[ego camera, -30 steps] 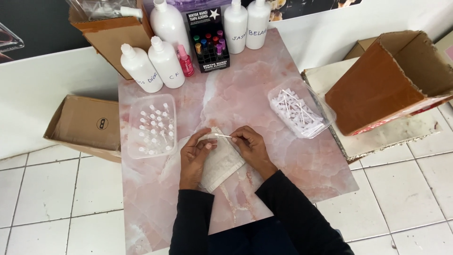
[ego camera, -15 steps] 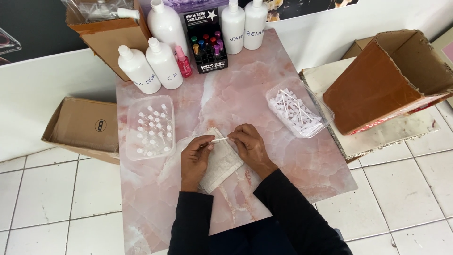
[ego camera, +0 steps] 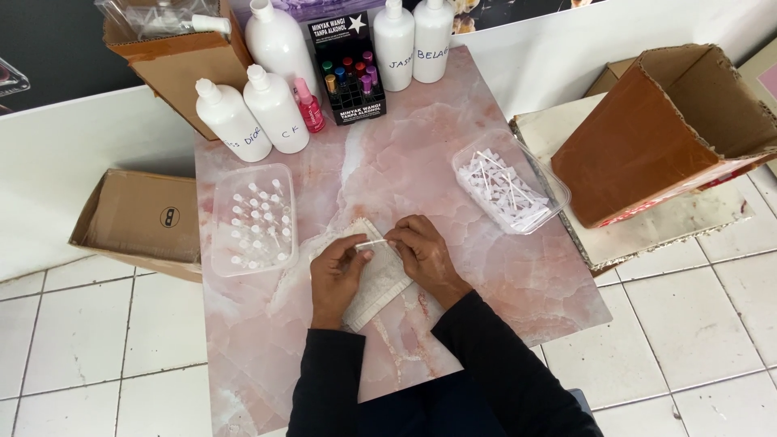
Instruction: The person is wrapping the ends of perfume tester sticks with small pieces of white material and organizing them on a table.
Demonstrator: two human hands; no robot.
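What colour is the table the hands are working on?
Pink marble pattern with white veins on the table, seen in the head view.

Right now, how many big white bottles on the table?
5. Two at the back left, one taller behind them, two at the back centre. Others may be hidden in the box.

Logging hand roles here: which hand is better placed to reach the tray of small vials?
Probably the left hand: the tray of small vials lies just beside it, while the right hand sits farther off.

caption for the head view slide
Both hands, left hand and right hand, hold a thin white stick over a pink marble table.
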